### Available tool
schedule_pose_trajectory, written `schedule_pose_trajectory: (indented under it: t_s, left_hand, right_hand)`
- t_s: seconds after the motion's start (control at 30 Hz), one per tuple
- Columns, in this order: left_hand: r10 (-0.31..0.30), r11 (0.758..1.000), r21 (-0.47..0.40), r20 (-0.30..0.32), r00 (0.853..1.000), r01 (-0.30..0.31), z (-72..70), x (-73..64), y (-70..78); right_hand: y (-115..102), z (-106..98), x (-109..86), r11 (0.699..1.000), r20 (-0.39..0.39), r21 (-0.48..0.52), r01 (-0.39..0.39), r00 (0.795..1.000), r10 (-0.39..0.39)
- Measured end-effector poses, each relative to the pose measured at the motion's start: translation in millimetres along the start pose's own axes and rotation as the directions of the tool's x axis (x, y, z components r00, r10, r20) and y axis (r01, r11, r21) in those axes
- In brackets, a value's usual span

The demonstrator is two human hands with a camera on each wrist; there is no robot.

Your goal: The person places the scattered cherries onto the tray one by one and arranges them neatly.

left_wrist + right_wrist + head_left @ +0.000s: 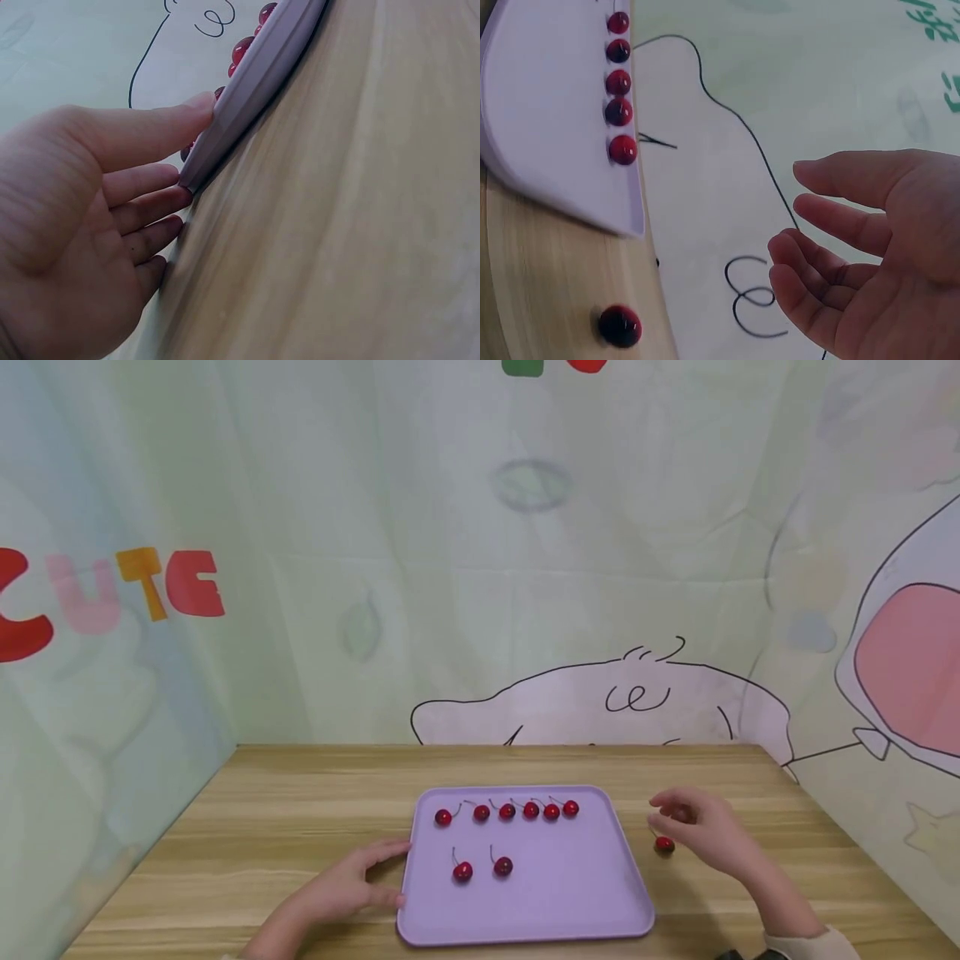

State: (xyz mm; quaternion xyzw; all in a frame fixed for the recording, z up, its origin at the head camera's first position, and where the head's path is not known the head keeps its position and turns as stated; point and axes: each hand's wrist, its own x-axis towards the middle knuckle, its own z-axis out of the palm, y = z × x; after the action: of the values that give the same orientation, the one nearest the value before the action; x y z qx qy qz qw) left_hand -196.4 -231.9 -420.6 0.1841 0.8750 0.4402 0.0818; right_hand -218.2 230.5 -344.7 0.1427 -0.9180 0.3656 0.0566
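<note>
A lilac tray (555,902) lies on the wooden table, holding a back row of several red cherries (507,812) with stems. Two more cherries, one (462,872) at left and one (503,866) beside it, sit nearer its middle. My left hand (347,883) touches the tray's left edge with spread, fairly straight fingers; the left wrist view has a fingertip (199,109) against the rim. Right of the tray, a single cherry (664,845) rests on the table. Just above it hovers my right hand (708,828), fingers loosely bent, with nothing visible between them in the right wrist view.
The wooden table (315,793) extends on both sides of the tray and behind it. A printed curtain (315,527) with cartoon drawings and letters stands along the table's back and sides.
</note>
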Motion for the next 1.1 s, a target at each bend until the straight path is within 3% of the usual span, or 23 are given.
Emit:
schedule_pose_trajectory:
  t_s: [0.17,0.4,1.1]
  left_hand:
    - [0.013,1.000,0.015,0.003,1.000,-0.013,0.6,0.2,-1.3]
    - [0.038,0.999,0.023,0.003,0.999,-0.038,0.2,-1.8,-0.3]
    - [0.040,0.999,0.014,-0.001,0.999,-0.040,0.2,-0.9,-0.9]
  right_hand:
    - [18.4,-6.4,-5.5,0.997,-0.027,-0.040,-0.060,0.998,0.059]
    - [34.3,-7.5,-2.1,0.988,0.014,-0.061,-0.140,0.990,0.141]
    - [62.8,19.1,5.2,0.984,0.041,-0.044,-0.170,0.984,0.172]
